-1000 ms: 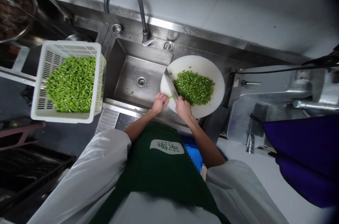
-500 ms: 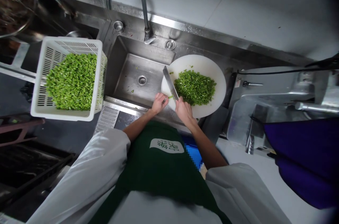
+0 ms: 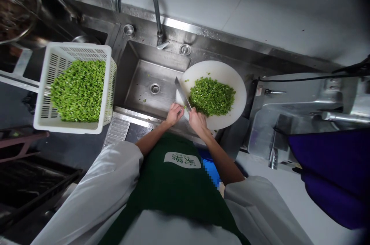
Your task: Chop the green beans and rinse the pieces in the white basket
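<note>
My right hand [image 3: 199,122] is closed round the handle of a kitchen knife [image 3: 182,93], whose blade slants up and left over the near left part of a round white cutting board [image 3: 221,122]. Beside the blade, the fingers of my left hand [image 3: 174,114] pinch a short end of a green vegetable stalk [image 3: 185,107]. Most of that piece is hidden by the fingers and the knife. A heap of chopped green stalks [image 3: 214,96] lies on the board, right of the blade, with a few loose bits near the rim.
Left of the board is a steel sink [image 3: 138,83] under a curved faucet [image 3: 157,9]. A white slotted basket [image 3: 69,127] of chopped greens stands farther left, near a pot [image 3: 43,25]. At the right are a grey basin [image 3: 260,129] and a purple cloth [image 3: 332,171].
The knife and my right hand have shifted left, toward my left hand. Less of the green stalk shows beyond my left fingers. My left hand has barely moved.
</note>
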`<state>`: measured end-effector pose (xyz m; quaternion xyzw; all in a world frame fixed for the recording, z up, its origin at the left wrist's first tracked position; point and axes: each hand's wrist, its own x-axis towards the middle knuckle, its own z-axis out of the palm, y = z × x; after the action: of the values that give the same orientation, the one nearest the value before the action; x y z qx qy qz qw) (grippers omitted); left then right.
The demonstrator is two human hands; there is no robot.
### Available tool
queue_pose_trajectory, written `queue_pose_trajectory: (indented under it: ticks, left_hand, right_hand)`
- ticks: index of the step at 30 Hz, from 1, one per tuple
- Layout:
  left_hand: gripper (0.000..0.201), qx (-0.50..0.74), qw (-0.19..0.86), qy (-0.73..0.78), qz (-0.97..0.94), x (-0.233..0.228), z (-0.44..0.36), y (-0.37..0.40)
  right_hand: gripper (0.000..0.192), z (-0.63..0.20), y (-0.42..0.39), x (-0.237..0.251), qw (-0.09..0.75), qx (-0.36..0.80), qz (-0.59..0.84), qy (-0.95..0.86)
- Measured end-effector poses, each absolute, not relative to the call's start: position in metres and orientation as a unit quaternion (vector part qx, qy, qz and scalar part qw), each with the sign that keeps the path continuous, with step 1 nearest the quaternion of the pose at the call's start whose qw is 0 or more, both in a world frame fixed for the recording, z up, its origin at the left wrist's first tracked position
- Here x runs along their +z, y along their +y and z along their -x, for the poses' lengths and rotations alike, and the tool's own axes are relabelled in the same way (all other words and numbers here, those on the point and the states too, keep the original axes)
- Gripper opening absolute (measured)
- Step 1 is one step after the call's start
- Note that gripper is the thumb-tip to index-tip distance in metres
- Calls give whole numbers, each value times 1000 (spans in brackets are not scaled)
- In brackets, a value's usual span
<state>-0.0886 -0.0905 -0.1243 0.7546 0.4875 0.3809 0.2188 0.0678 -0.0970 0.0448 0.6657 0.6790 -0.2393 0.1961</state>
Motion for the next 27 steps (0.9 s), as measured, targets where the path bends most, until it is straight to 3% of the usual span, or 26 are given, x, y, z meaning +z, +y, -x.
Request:
queue_pose_trajectory:
  ticks: [11,16,22,27]
  left_hand:
    - [25,360,251,507,-742,-122,86,-91]
    - [23,388,264,562,-681,-101,118,-96]
    - [20,472,344,742,-327,-82,235,-167]
    - [20,540,272,796,28,-68,329,-240]
  right_hand:
    - [37,-67,-98,44,183,-262,-667,673]
    - [30,-91,-107,56,133,-242,-694,665]
    - [37,-153,-112,43,28,-156,-807,569]
    - [43,-198,-104,3,-36,-97,-852,514]
